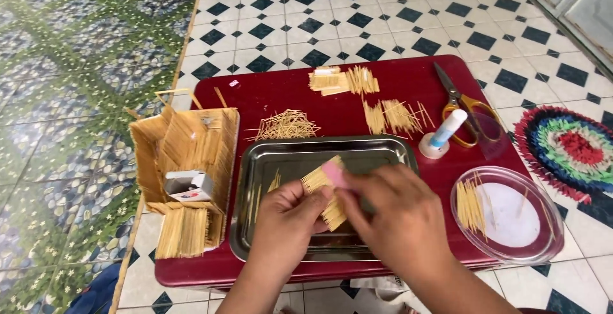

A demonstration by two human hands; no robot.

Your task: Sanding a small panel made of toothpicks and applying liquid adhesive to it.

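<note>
My left hand [286, 220] and my right hand [394, 217] together hold a flat bundle of thin wooden sticks [324, 189] over a steel tray [268, 153]. A small pink piece [335, 173] lies against the top of the bundle, under my right hand's fingertips. The tray stands on a low dark red table [396, 78]. A few loose sticks [258, 199] lie in the tray's left part.
A box-like model built of sticks [185, 161] with a small white box [189, 185] inside stands at the left. Stick piles [285, 125], stick bundles [343, 80], orange-handled scissors [463, 104], a glue stick [445, 131] and a clear oval lid [507, 215] holding sticks lie around. A round multicoloured mat [570, 149] lies on the tiled floor.
</note>
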